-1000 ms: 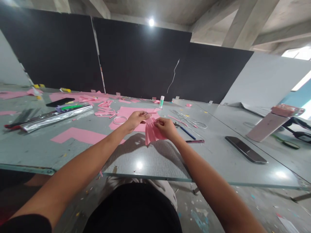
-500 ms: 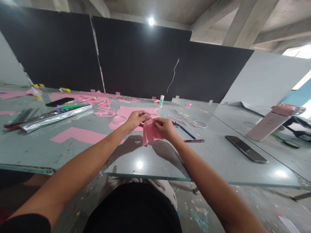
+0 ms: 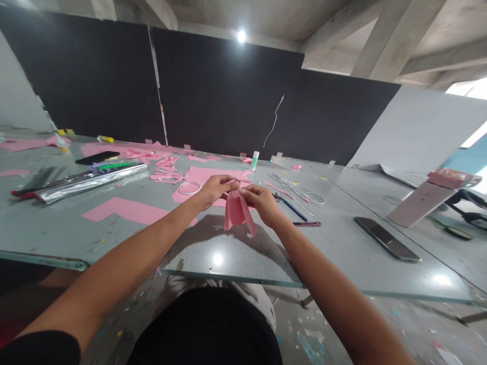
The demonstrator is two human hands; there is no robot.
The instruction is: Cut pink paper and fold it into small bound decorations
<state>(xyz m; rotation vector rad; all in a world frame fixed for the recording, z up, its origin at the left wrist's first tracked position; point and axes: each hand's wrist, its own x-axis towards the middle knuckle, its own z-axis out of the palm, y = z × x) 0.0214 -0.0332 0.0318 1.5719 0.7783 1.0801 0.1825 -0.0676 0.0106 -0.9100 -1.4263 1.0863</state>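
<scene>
A pleated piece of pink paper (image 3: pixel 238 213) hangs from my fingertips above the near part of the table. My left hand (image 3: pixel 216 190) pinches its upper left edge, and a thin wire end seems to stick up by those fingers. On the other side, my right hand (image 3: pixel 262 202) is closed on the paper's upper right, thumb and forefinger together. The folds fan out downward in loose strips. Behind the hands lies a flat pink sheet (image 3: pixel 200 176), with a ring of white wire (image 3: pixel 189 188) resting on its left part.
Blue-handled pliers (image 3: pixel 292 207), a dark red pen (image 3: pixel 307 224) and loose wire (image 3: pixel 297 187) lie right of my hands. A glue stick (image 3: pixel 254 160) stands behind. Farther right are a phone (image 3: pixel 386 238) and a pink bottle (image 3: pixel 413 203); a foil roll (image 3: pixel 93 182) lies left.
The pink paper's lower part has spread, with a strip now hanging out to the right below my right hand. Both hands keep their pinch in nearly the same place. The view has shifted slightly.
</scene>
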